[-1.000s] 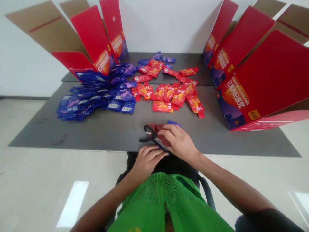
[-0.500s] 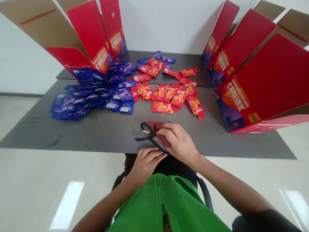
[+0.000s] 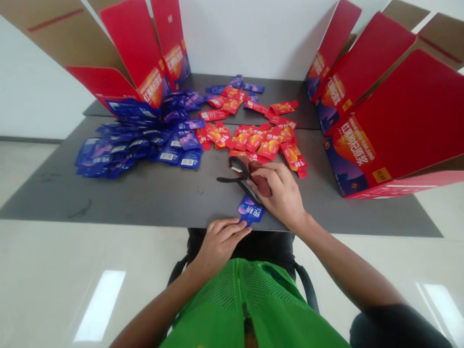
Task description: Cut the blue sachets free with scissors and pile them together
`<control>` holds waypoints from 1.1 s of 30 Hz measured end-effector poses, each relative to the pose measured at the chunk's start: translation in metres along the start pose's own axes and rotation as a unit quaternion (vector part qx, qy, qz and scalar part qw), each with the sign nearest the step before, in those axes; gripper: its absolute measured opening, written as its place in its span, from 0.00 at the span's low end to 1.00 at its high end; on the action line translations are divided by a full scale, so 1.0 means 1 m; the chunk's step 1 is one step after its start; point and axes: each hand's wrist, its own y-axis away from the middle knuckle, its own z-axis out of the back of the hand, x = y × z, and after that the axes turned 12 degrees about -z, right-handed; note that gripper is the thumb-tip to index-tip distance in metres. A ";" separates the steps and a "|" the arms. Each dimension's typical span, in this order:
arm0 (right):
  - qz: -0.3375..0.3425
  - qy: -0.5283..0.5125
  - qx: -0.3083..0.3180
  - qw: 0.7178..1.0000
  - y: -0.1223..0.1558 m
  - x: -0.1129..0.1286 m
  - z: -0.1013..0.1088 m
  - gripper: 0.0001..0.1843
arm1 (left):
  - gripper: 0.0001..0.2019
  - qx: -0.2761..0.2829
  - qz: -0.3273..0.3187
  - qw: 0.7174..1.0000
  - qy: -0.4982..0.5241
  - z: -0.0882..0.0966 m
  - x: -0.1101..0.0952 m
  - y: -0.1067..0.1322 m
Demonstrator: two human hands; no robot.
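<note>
A blue sachet (image 3: 251, 210) with white lettering lies at the table's front edge, its narrow end toward me. My left hand (image 3: 225, 241) has its fingertips on that narrow end, pinning it at the edge; the thumb is hidden. My right hand (image 3: 281, 191) is closed around a black-framed tool (image 3: 242, 166) with a reddish-brown part and a thin arm sticking out to the left. I cannot make out its exact kind. The tool's lower end overlaps the sachet's upper end, and its top reaches the nearest red sachets (image 3: 272, 145).
A heap of blue sachets (image 3: 126, 145) spreads over the left of the grey table (image 3: 174, 198). Several red sachets lie in the middle. Open red cartons stand at the back left (image 3: 97, 82) and along the right (image 3: 366, 159).
My right hand has moved the black-framed tool away from me and slightly right, uncovering the blue sachet. My left hand has stayed at the table edge.
</note>
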 end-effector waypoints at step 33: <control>-0.043 0.047 -0.057 0.996 -0.016 -0.046 0.007 0.11 | 0.15 0.032 0.003 0.999 -0.030 0.003 -0.002 -0.007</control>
